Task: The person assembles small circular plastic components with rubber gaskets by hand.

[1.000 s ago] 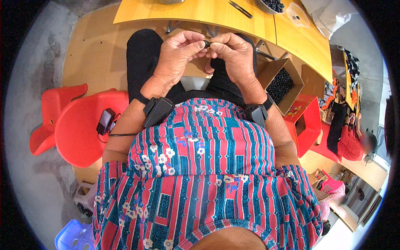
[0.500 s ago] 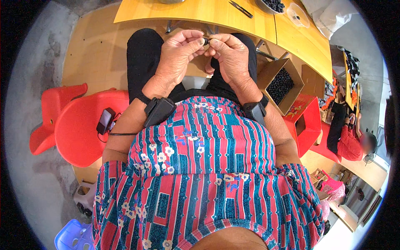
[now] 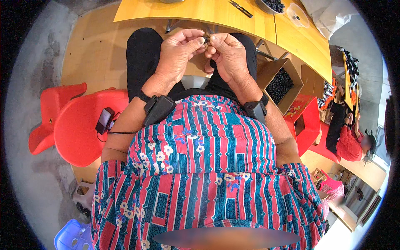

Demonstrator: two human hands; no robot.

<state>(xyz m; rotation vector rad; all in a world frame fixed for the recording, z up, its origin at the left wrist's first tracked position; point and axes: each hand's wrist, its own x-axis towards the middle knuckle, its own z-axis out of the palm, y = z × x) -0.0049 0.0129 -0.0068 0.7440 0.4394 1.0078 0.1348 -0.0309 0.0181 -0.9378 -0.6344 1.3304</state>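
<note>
Both hands meet in front of the table's near edge, above my knees. Between the thumb and forefinger of my left hand (image 3: 178,54) is a small dark piece (image 3: 206,40), mostly covered by fingertips, so its exact kind does not show. My right hand (image 3: 228,54) pinches the same small piece from the other side, its thumb close to the left thumb. To the right of my leg, an open cardboard box (image 3: 295,93) holds many small black pieces (image 3: 280,85) of similar colour.
On the yellow table (image 3: 216,12) lie black thread snips (image 3: 241,8), a bowl of black pieces (image 3: 273,6) and a clear plastic tub (image 3: 298,16). Red chairs (image 3: 89,129) stand at left, a red box-like stool (image 3: 306,123) at right. Another person (image 3: 350,141) sits far right.
My right fingertips have shifted slightly around the small dark piece, and the two thumbs sit a little differently. Otherwise my arms hold nearly the same pose.
</note>
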